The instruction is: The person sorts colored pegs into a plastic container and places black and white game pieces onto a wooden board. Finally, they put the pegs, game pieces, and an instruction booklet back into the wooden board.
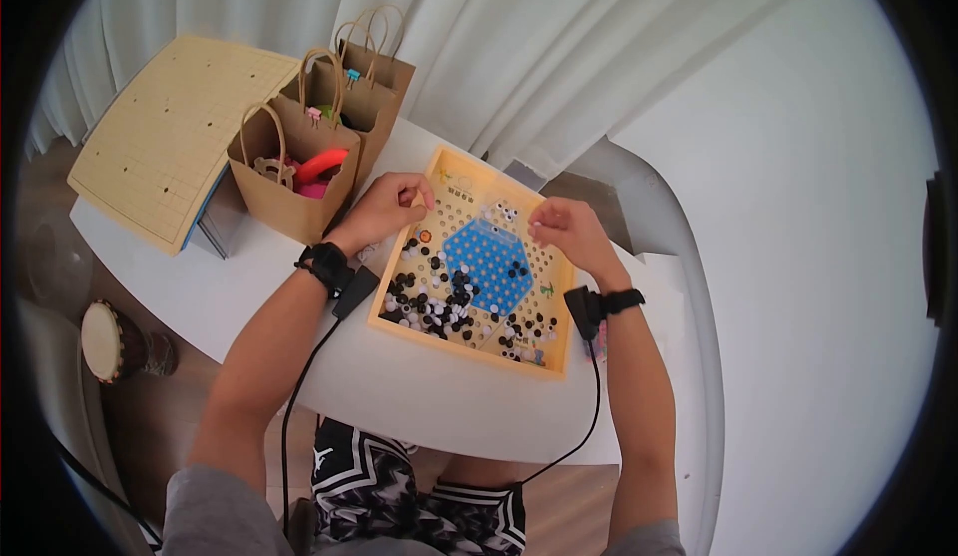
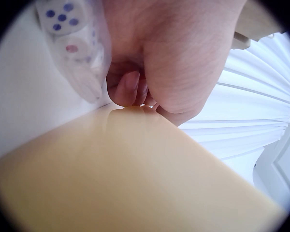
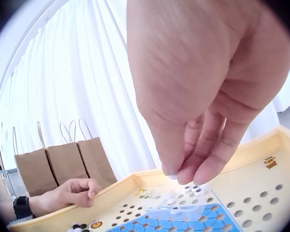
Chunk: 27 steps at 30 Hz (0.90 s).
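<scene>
Between thumb and fingertips, my right hand [image 1: 567, 232] pinches a small white game piece [image 3: 173, 177], mostly hidden by the fingers. Just below is a small clear plastic box [image 3: 174, 212] with white pieces about it, overlapping the blue hexagon [image 1: 479, 272] of the board. My left hand [image 1: 389, 209] rests at the left rim of the yellow-framed game board [image 1: 479, 358], fingers loosely curled, with nothing seen in them. Black and white pieces [image 1: 439, 306] lie scattered over the near part of the board, mostly at its left corner.
A clear bag of dice [image 2: 67, 34] lies beside the left wrist. Brown paper bags [image 1: 289, 192] stand on the white table [image 1: 399, 396] at the back left, next to a bent wooden grid board [image 1: 170, 127]. A drum [image 1: 105, 341] is on the floor at left.
</scene>
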Available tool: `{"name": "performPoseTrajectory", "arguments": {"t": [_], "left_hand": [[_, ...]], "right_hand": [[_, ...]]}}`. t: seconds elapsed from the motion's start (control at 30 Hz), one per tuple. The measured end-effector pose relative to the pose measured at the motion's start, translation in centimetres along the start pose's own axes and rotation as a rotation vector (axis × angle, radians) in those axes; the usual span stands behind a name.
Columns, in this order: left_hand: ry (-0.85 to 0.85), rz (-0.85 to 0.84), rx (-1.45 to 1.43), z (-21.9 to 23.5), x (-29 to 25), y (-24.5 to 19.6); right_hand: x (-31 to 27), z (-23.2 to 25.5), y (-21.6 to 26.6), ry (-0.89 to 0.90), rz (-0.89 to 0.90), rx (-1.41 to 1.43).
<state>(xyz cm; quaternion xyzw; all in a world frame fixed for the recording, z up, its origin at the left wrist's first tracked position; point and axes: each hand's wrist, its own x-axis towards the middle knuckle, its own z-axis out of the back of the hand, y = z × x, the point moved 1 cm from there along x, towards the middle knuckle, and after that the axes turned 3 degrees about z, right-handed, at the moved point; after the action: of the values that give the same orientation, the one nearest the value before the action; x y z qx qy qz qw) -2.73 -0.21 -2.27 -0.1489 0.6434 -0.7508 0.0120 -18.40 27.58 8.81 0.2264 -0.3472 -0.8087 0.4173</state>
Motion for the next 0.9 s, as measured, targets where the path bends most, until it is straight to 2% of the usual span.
{"name": "performPoseTrajectory", "arguments": {"t": [0.1, 0.17, 0.2, 0.3, 0.43, 0.5, 0.6, 0.73, 0.9], "left_hand": [[-0.004, -0.014, -0.028, 0.0, -0.2, 0.1], [-0.004, -0.003, -0.028, 0.1, -0.1, 0.4], [-0.002, 0.010, -0.039, 0.0, -0.1, 0.3], [-0.008, 0.006, -0.012, -0.1, -0.2, -0.1], [-0.015, 0.007, 0.029, 0.0, -0.2, -0.4], [-0.010, 0.016, 0.037, 0.1, -0.2, -0.3], [-0.009, 0.033, 0.050, -0.1, 0.1, -0.2], [-0.004, 0.026, 0.070, -0.1, -0.2, -1.2], [0.026, 0.031, 0.309, -0.4, -0.4, -3.8]], "right_hand": [[1.9, -0.6, -0.1, -0.047, 0.049, 0.022], [1.3, -0.3, -0.4, -0.154, 0.080, -0.237], [0.7, -0.1, -0.7, -0.155, 0.084, -0.234], [-3.3, 0.9, -2.0, -0.293, 0.079, 0.074], [-10.0, 0.0, -3.6, -0.390, 0.048, 0.243], [-12.7, -1.0, -4.4, -0.491, -0.105, 0.438], [-15.0, -2.4, -5.7, -0.530, -0.063, 0.665], [-15.8, -2.7, -6.5, -0.538, 0.004, 0.702], [-15.8, -3.1, -6.4, -0.509, 0.022, 0.666]]}}
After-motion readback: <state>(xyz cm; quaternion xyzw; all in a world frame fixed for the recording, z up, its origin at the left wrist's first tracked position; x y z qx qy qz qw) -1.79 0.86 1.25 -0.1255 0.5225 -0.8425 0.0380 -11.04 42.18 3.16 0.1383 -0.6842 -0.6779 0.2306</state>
